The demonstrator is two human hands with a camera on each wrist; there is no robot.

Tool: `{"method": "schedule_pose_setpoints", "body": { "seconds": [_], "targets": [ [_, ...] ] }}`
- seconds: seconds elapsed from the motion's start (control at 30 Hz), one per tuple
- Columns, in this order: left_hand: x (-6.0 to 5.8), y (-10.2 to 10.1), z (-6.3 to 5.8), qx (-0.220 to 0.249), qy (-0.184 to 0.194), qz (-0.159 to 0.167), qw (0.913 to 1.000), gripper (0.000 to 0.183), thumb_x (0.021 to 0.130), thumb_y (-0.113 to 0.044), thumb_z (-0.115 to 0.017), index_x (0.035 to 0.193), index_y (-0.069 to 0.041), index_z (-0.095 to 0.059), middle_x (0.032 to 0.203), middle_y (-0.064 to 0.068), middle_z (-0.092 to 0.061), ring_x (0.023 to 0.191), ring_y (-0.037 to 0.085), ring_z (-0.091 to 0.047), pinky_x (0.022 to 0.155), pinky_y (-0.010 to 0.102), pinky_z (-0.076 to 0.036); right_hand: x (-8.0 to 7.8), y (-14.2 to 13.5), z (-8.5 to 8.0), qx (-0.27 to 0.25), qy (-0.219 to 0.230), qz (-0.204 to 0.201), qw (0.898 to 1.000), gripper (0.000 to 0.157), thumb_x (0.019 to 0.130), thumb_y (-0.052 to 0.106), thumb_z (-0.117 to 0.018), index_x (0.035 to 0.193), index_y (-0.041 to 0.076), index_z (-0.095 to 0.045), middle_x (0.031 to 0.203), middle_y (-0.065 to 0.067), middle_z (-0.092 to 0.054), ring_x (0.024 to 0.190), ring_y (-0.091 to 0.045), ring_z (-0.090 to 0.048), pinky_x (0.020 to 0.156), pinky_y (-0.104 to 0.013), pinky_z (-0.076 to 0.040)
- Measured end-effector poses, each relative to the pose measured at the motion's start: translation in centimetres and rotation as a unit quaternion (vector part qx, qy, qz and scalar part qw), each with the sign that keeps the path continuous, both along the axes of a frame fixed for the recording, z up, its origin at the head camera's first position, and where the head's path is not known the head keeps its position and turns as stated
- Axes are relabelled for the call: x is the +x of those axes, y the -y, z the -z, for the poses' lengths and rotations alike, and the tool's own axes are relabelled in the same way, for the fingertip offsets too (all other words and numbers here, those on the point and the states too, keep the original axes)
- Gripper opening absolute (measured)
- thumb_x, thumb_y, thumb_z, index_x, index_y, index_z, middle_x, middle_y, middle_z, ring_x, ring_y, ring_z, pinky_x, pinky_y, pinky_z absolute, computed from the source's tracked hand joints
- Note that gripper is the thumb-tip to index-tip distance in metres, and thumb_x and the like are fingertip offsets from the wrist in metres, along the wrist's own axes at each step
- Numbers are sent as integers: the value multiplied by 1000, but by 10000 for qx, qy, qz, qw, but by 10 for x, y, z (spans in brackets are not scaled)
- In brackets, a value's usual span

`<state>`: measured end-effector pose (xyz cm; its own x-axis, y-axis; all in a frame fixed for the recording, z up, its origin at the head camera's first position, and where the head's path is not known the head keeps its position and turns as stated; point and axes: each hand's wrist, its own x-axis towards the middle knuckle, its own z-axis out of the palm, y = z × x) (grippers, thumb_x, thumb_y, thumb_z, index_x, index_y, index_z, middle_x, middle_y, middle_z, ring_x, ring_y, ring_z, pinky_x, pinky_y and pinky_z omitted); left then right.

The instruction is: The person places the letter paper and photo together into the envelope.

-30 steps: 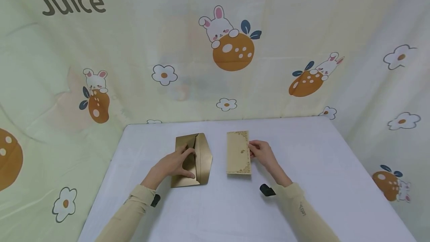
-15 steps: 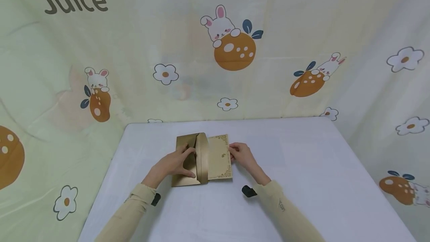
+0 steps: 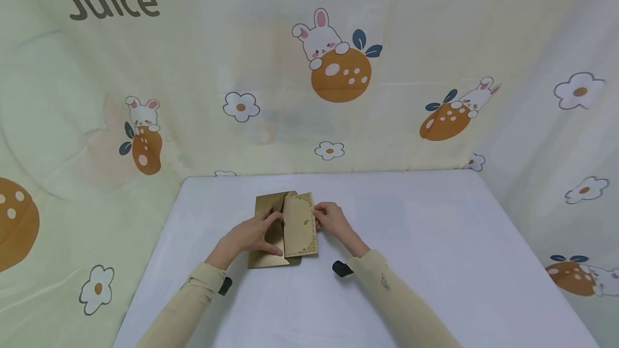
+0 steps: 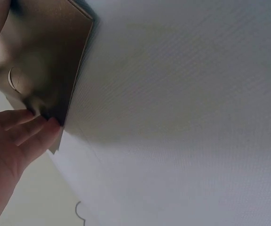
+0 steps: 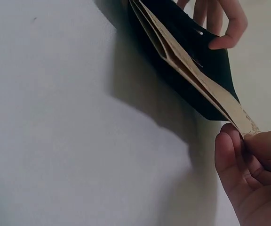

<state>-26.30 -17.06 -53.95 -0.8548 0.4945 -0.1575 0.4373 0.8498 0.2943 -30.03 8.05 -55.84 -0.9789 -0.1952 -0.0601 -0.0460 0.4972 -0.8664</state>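
A gold envelope (image 3: pixel 263 258) lies on the table, its pointed flap folded out to the right. My left hand (image 3: pixel 249 236) holds the envelope at its opening, thumb and fingers spread apart along it. In the left wrist view, the fingers (image 4: pixel 39 134) of that hand touch the envelope (image 4: pixel 43 56). A cream folded card (image 3: pixel 300 227) with brown ornamental corners lies over the flap, its left edge at the envelope's mouth. My right hand (image 3: pixel 335 222) pinches the card's right edge. Seen from the right wrist, the card (image 5: pixel 232 106) is slightly spread at its fold. Whether any of it is inside is hidden.
A white-covered table (image 3: pixel 435 256) extends around the envelope, widest to the right. Behind it and at both sides hangs a cream curtain (image 3: pixel 193 58) printed with rabbits, oranges and flowers. Dark camera mounts (image 3: pixel 342 269) sit at both wrists.
My right hand has carried the card leftward, from beside the envelope to over its flap and up to the mouth. The left hand stays in place on the envelope.
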Motion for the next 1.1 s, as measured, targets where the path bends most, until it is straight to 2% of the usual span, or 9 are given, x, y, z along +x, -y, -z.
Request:
{"method": "schedule_pose_setpoints", "body": {
  "seconds": [0.17,0.5,0.73,0.93,1.1],
  "targets": [
    [-1,0,0,-88,55,-14,9999,88,59,-74,-64,132,-35,-32,149,21,-22,122,39,-45,85,52,-47,-4,7,3,189,27,-89,9998,20,92,12,-53,104,0,-65,71,-6,-65,59,-18,-62,52,-23,-48],
    [-2,-1,-6,-325,-29,7,9995,91,58,-75,-63,134,-34,-32,148,22,-25,121,39,-47,82,52,-48,-5,9,3,241,63,141,9996,22,93,15,-54,106,2,-65,78,-7,-67,60,-15,-61,52,-23,-47],
    [-1,-2,-9,-337,22,2,9994,89,58,-75,-63,131,-34,-33,148,22,-25,120,38,-48,81,51,-48,-4,9,3,10,134,208,9997,22,92,13,-54,107,0,-64,80,-10,-68,60,-14,-61,51,-23,-48],
    [0,-3,-7,-240,67,42,9997,89,59,-73,-65,132,-33,-33,148,22,-25,121,38,-46,82,51,-48,-3,9,3,79,109,236,9996,22,92,14,-54,107,1,-64,76,-8,-66,59,-12,-59,51,-24,-48],
    [0,-3,-7,-226,73,-17,9997,90,59,-73,-65,132,-32,-33,148,22,-25,121,38,-46,82,52,-47,-3,10,4,252,8,144,9996,23,93,16,-54,108,2,-64,80,-7,-67,60,-10,-58,52,-23,-47]
  ]
}}
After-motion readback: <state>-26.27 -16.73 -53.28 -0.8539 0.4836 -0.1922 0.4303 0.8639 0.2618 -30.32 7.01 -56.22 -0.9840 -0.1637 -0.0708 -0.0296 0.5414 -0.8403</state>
